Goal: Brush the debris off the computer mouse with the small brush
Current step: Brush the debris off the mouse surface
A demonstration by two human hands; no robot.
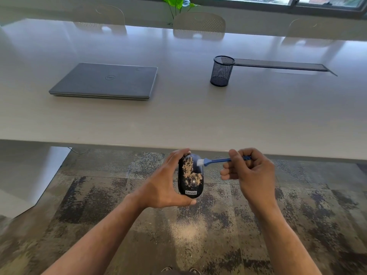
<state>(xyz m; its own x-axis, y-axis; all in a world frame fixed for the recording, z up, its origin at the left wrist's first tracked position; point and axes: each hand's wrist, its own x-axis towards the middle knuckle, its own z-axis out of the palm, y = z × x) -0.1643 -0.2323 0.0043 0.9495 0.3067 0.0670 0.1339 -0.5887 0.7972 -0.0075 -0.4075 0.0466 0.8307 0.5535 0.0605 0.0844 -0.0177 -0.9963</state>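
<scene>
A black computer mouse (191, 176) with tan debris across its top is held in the air below the table's front edge, over the carpet. My left hand (165, 182) grips it from the left side and underneath. My right hand (251, 171) holds a small blue brush (217, 160) by its handle. The brush's white bristles touch the mouse's upper right part, near the scroll wheel. That right button area looks mostly bare of debris; the left side and middle are still covered.
On the pale table (178, 120) lie a closed grey laptop (105, 81) at the left and a black mesh pen cup (222, 70) at the right, next to a cable slot (282, 65). Chairs stand behind. Patterned carpet (188, 231) lies below.
</scene>
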